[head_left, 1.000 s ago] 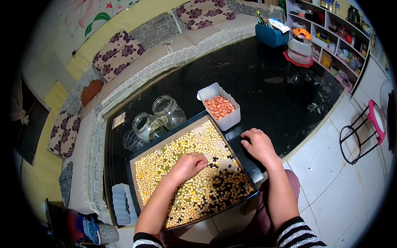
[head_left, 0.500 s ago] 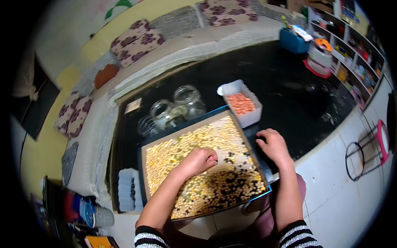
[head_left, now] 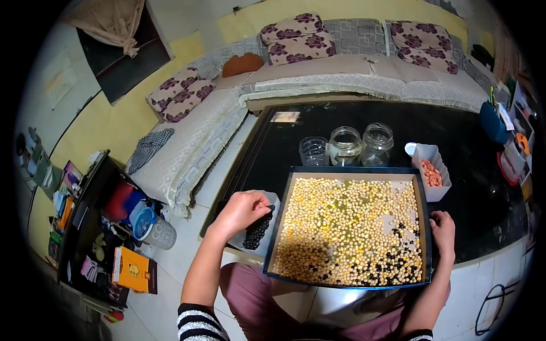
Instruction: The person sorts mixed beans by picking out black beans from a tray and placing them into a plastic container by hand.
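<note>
My left hand (head_left: 243, 215) is over a translucent plastic container (head_left: 275, 200) at the left, its fingertips pinched together on black beans. More black beans (head_left: 257, 233) lie inside that container. Beside it is a shallow cardboard box (head_left: 291, 196) with a dark blue rim, spread with yellow corn kernels and pale round beans (head_left: 341, 227). Some greenish bits show in the middle, and black beans (head_left: 401, 258) are scattered at its lower right. At the box's right edge rests my right hand (head_left: 443, 234), fingers loosely bent and apart, holding nothing visible.
Behind the box on the black table (head_left: 347, 116) stand clear glass jars (head_left: 345, 146) and a clear plastic one (head_left: 314, 152). A plastic tub (head_left: 438, 193) of pinkish peanuts (head_left: 431, 173) is at the right. A sofa (head_left: 318, 82) runs along the back; a bucket (head_left: 159, 232) stands left.
My left hand has moved from above the box left to the black bean container. My right hand has come beside the box's right edge. The view has swung left.
</note>
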A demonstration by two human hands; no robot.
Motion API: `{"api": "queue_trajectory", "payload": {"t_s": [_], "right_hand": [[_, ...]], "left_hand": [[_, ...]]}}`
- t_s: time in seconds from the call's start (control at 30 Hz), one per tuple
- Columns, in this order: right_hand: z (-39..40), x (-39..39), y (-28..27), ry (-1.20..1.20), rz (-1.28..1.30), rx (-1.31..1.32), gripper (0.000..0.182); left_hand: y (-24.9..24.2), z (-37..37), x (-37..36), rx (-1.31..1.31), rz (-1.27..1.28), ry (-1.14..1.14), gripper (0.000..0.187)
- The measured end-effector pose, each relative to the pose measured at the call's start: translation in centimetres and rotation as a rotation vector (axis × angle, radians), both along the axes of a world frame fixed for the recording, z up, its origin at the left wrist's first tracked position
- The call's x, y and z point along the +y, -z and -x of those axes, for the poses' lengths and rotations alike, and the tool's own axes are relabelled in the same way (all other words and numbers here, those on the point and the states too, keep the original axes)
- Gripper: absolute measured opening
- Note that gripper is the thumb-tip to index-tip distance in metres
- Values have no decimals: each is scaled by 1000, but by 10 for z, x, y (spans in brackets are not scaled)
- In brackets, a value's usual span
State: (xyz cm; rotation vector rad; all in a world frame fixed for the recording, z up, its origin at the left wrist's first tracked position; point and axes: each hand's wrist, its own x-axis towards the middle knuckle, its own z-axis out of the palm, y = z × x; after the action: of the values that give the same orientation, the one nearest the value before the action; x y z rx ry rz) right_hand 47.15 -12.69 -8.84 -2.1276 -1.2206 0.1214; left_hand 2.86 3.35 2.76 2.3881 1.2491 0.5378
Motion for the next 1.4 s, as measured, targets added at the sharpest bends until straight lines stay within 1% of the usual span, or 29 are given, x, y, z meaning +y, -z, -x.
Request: {"api": "queue_trajectory", "payload": {"t_s": [0.07,0.13,0.17,0.27,0.33,0.4,0.47,0.53,0.6,0.63,0.67,0.73,0.8,0.83,0.97,1.13,1.23,1.4], "right_hand": [[-1,1,3,4,-15,-15,14],[-2,2,7,-2,-15,-32,14],[-3,2,8,0,-17,-46,14],[-3,4,10,0,-9,-53,14],[-2,5,8,-13,-21,-49,13],[1,4,6,-12,-26,-48,12],[6,2,-3,-11,36,-88,16],[9,0,-8,6,55,-15,17],[9,-1,-8,3,64,-27,18],[10,-1,-9,3,66,-28,18],[10,-1,-9,-2,68,-29,18],[10,-1,-8,-8,77,-39,19],[12,-2,-12,-8,91,-23,19],[11,-2,-12,-14,102,-23,20],[11,-3,-14,-14,151,6,22],[10,-5,-14,-29,158,34,24],[9,-7,-12,-40,151,42,24],[8,-8,-10,-48,140,56,25]], "left_hand": [[7,19,-2,36,48,-50,11],[23,32,-1,17,91,-31,13],[26,36,-1,29,63,-23,14],[18,31,-3,31,25,-67,15],[7,17,-4,18,15,-51,16],[-1,-4,-6,-5,42,-27,12],[1,-29,-4,7,6,77,11],[1,-60,-9,-23,70,167,10],[11,-90,-8,-25,91,294,10],[14,-107,-9,31,49,386,11],[22,-123,-7,28,97,442,11],[31,-157,-10,56,85,514,11],[43,-188,-14,48,136,573,11],[52,-201,-16,0,140,619,11],[77,-246,-22,15,119,723,11],[94,-265,-22,94,81,721,11],[96,-263,-24,100,140,658,13],[92,-262,-28,91,175,658,11]]}}
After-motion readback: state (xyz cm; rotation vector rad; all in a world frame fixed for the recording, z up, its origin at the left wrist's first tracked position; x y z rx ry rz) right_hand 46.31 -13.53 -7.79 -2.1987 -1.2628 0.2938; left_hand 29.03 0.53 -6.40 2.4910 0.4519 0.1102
